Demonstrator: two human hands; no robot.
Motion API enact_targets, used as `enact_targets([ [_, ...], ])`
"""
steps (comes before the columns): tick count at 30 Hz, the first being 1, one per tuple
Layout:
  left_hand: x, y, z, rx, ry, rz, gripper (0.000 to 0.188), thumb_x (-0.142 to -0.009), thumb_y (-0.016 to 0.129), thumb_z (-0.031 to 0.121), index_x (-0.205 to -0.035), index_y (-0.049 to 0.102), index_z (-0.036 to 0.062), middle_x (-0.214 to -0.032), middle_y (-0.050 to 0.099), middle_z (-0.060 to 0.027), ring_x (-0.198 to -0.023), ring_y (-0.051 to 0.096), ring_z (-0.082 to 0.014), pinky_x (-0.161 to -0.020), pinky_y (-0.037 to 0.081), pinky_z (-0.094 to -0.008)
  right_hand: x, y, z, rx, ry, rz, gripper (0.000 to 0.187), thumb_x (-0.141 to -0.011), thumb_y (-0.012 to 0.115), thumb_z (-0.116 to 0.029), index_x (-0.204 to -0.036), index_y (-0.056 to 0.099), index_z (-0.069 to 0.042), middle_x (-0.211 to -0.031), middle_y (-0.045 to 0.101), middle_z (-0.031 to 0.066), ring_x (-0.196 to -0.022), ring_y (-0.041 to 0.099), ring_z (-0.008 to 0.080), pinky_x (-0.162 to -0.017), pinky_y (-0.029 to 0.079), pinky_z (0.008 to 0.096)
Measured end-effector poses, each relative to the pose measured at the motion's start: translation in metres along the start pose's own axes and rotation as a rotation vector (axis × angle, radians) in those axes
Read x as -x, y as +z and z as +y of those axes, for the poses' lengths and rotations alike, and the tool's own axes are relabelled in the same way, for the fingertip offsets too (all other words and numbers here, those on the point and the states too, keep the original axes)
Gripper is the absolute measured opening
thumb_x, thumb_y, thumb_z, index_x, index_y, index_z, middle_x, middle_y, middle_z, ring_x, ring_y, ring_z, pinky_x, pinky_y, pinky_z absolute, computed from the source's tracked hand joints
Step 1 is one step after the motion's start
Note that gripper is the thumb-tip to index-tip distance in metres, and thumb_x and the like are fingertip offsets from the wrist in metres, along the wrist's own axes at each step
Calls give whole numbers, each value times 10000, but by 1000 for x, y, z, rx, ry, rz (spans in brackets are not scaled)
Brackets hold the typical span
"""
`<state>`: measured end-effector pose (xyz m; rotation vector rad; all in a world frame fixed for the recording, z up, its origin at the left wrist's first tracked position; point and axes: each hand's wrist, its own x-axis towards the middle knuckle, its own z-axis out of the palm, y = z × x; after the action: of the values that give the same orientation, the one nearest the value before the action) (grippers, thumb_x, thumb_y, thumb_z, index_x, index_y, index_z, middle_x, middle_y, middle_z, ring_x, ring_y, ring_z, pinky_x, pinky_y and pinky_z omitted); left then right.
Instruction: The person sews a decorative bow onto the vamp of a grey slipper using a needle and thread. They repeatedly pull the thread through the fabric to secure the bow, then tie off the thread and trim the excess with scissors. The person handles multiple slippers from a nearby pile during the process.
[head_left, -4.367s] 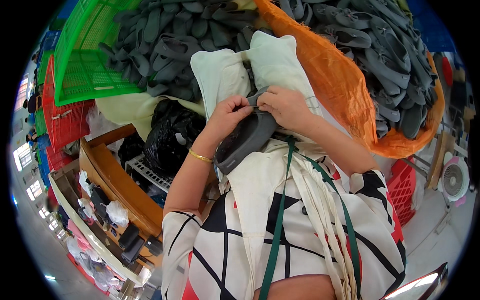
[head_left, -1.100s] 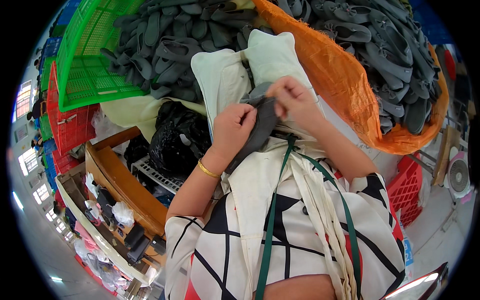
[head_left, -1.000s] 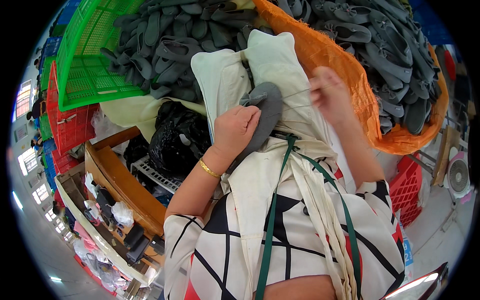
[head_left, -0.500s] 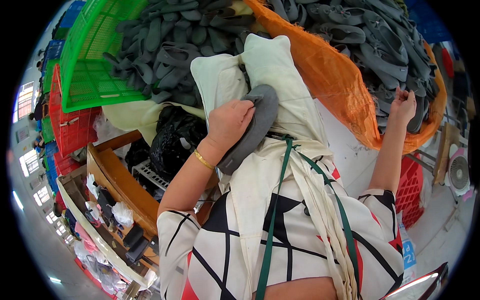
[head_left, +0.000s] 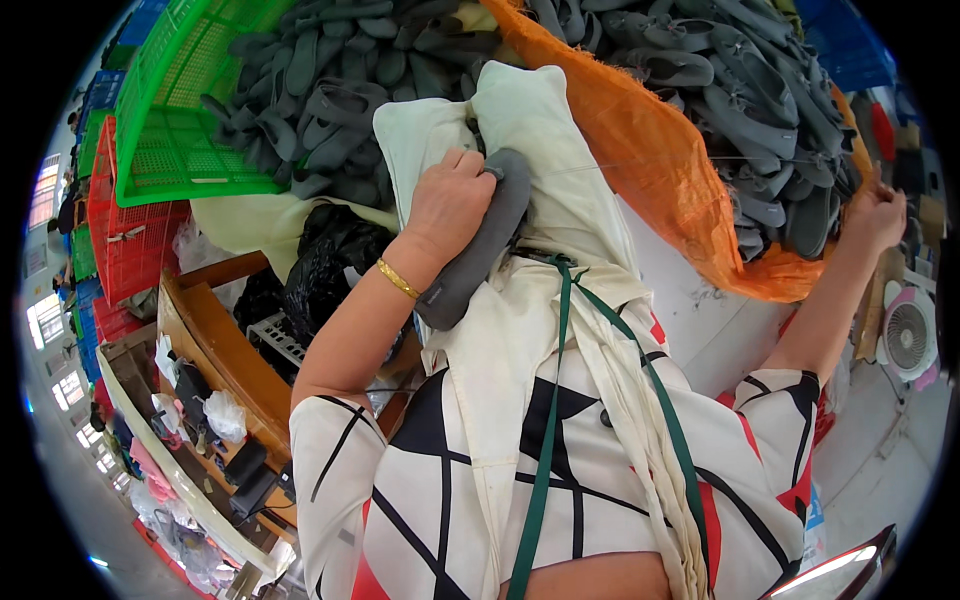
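Grey shoe [head_left: 490,235] in grasp, clamps the fingers of the left hand [head_left: 449,200] on its side, over white cloth [head_left: 540,110] left of the orange sack [head_left: 655,155]. Has a thin thread [head_left: 735,157] stretched across the orange sack, from the shoe toward the right hand [head_left: 876,215], raised at the sack's right rim with fingers bunched together; cannot make out their hold on the thread.
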<state>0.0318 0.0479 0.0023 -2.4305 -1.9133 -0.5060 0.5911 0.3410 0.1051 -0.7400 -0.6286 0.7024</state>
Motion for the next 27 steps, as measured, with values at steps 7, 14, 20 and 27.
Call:
enact_targets([
  [7,14,2,-4,501,-441,24,118,-850,686,144,-824,674,29,-836,595,-108,-799,601,-289,-688,490,-381,178,78,44,787,40,-631,182,-1000,616,-172,-1132,633,-47,-918,685,36,-876,644,132,-849,492,254],
  [14,27,32,-24,775,-558,62,157,-864,720,152,-864,687,-2,-830,617,-101,-754,598,-220,-676,474,-333,354,120,88,950,-511,-1844,232,-761,636,-36,-982,666,-99,-873,649,62,-870,648,279,-723,530,385],
  [20,31,49,-31,1076,-742,29,147,-909,724,140,-927,714,-6,-829,665,21,-748,558,-56,-690,458,-223,382,130,84,939,-377,-1862,78,-859,638,-132,-897,612,-69,-873,639,88,-858,660,289,-670,519,419],
  [27,35,48,-25,1240,-832,93,167,-884,734,160,-885,717,-6,-757,650,30,-673,520,-48,-626,433,-224,394,126,33,1303,85,-1886,423,-914,632,-476,-934,674,-56,-857,696,128,-836,681,326,-698,525,450],
])
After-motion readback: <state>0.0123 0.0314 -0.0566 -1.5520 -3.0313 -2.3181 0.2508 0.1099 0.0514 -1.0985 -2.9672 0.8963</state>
